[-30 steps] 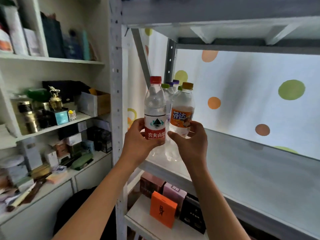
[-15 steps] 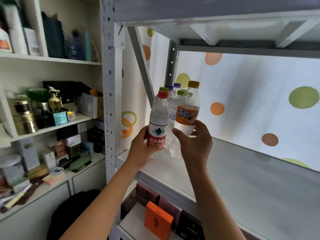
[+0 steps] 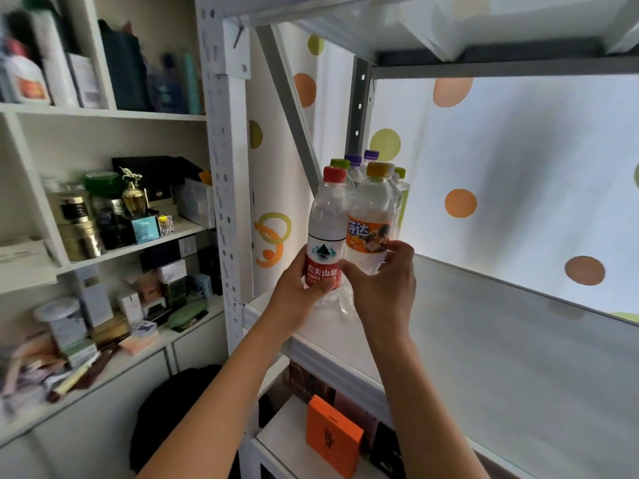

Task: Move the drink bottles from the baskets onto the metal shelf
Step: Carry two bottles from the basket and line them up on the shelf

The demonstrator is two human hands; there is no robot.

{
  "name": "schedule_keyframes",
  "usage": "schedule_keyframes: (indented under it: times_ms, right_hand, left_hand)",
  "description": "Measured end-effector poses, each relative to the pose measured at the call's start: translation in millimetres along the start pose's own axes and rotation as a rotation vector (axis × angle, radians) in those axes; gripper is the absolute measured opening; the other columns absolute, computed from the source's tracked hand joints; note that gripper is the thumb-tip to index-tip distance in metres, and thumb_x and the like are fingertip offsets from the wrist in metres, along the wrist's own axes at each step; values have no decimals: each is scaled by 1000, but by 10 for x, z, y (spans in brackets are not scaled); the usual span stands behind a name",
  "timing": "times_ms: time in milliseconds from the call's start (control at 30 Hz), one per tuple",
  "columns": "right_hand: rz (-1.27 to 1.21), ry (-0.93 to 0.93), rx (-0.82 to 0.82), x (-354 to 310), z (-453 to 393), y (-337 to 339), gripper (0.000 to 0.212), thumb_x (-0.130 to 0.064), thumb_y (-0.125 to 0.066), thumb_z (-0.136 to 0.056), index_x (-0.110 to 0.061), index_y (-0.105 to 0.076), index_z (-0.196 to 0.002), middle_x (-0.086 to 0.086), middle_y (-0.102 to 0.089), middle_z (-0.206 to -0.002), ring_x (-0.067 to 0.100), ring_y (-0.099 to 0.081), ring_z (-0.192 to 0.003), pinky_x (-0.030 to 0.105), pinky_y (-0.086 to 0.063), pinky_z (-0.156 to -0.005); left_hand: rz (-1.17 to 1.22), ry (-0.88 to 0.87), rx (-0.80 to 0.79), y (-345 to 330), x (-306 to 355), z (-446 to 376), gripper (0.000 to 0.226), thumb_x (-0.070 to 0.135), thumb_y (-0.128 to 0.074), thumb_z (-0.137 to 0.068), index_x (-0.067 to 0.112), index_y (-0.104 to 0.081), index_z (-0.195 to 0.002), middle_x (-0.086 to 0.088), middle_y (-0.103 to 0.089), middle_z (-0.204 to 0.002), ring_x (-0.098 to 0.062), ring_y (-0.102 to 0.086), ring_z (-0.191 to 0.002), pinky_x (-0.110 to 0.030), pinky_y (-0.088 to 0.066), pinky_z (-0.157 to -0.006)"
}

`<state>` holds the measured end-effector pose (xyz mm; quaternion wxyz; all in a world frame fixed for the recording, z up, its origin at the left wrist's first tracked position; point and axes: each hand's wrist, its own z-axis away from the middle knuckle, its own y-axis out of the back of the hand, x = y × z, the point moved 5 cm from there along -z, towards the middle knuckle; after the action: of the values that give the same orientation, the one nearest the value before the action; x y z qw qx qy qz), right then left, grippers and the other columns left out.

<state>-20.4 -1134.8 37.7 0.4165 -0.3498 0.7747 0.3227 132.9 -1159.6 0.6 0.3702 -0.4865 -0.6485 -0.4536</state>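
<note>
My left hand (image 3: 297,292) grips a clear water bottle with a red cap and red label (image 3: 326,229) around its lower part. My right hand (image 3: 383,288) grips a clear soda bottle with an orange cap and orange label (image 3: 371,223) right beside it. Both bottles stand upright at the left end of the metal shelf (image 3: 501,340), their bases hidden behind my hands. Behind them stand several bottles with green and purple caps (image 3: 356,160). No basket is in view.
The white shelf post (image 3: 224,167) rises just left of my hands. The shelf board stretches away to the right. Below it an orange box (image 3: 333,437) and dark boxes sit on a lower shelf. A white cabinet (image 3: 103,236) crowded with jars and boxes stands at the left.
Both hands have carried the two bottles deeper into the shelf's left end, close to the bottles standing at the back. Grips are unchanged.
</note>
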Motion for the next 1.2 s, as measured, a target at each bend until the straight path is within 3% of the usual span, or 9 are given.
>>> schedule_keyframes:
  times_ms: [200,400,500,600,733,800,900,1033,1200]
  right_hand:
    - [-79,-39,-5,37,113,65,69,-38,-88,-70,-23,-46,-123,-7,-58,-111,11,-58,-100,24,-46,-84]
    - [73,78,-5,-35,312,219,60,-29,-78,-82,-17,-47,-133,-3,-53,-125,13,-52,-110,22,-38,-87]
    - [177,73,-8,29,517,325,54,-26,-72,-86,-19,-47,-134,-2,-54,-129,16,-53,-116,28,-45,-93]
    - [551,140,-237,132,798,257,33,-32,-52,-97,-22,-54,-128,-1,-59,-131,19,-55,-115,37,-47,-99]
    - [939,273,-267,165,1340,52,47,-37,-28,-104,-21,-51,-142,5,-48,-151,24,-40,-141,43,-21,-118]
    - [888,366,-279,159,1632,-117,52,-34,-28,-102,-15,-44,-147,9,-40,-155,25,-31,-147,46,-5,-122]
    - [723,443,-545,177,2050,-566,56,-31,-24,-101,-12,-31,-153,9,-24,-162,21,-11,-153,41,13,-121]
    - [498,463,-742,-20,2664,-1095,59,-33,-25,-99,-13,-32,-153,8,-21,-163,21,-7,-153,44,1,-124]
    - [344,575,-986,-309,3466,-1586,53,-31,-29,-104,-13,-29,-155,6,-19,-164,20,-3,-153,40,4,-124]
  left_hand:
    - [-45,-45,59,8,44,73,70,33,-74,-82,32,-38,-142,13,-52,-136,-6,-49,-122,-41,-40,-109]
    - [-88,-133,418,115,23,397,58,31,-68,-85,26,-40,-136,7,-47,-137,-11,-45,-124,-39,-44,-106]
    - [-285,-200,348,111,-167,641,42,23,-55,-92,22,-45,-132,2,-48,-136,-13,-41,-126,-42,-41,-106]
    - [-648,-364,207,107,-309,922,40,27,-30,-102,13,-52,-133,-3,-51,-138,-18,-31,-139,-45,-24,-116]
    - [-907,-409,110,292,-453,1201,48,30,-29,-103,14,-36,-147,-6,-35,-153,-24,-21,-146,-50,-22,-117]
    - [-963,-385,94,456,-497,1403,50,29,-31,-101,11,-36,-147,-9,-35,-153,-25,-20,-146,-49,-24,-116]
    - [-995,-275,182,910,-606,1843,49,26,-38,-98,10,-41,-144,-9,-37,-152,-24,-18,-146,-47,-24,-117]
    - [-1083,-98,290,1623,-700,2453,52,28,-37,-94,11,-43,-142,-7,-38,-151,-24,-20,-146,-46,-24,-117]
    - [-1183,125,470,2390,-642,3220,54,27,-37,-90,8,-45,-140,-11,-42,-148,-26,-24,-144,-49,-29,-114]
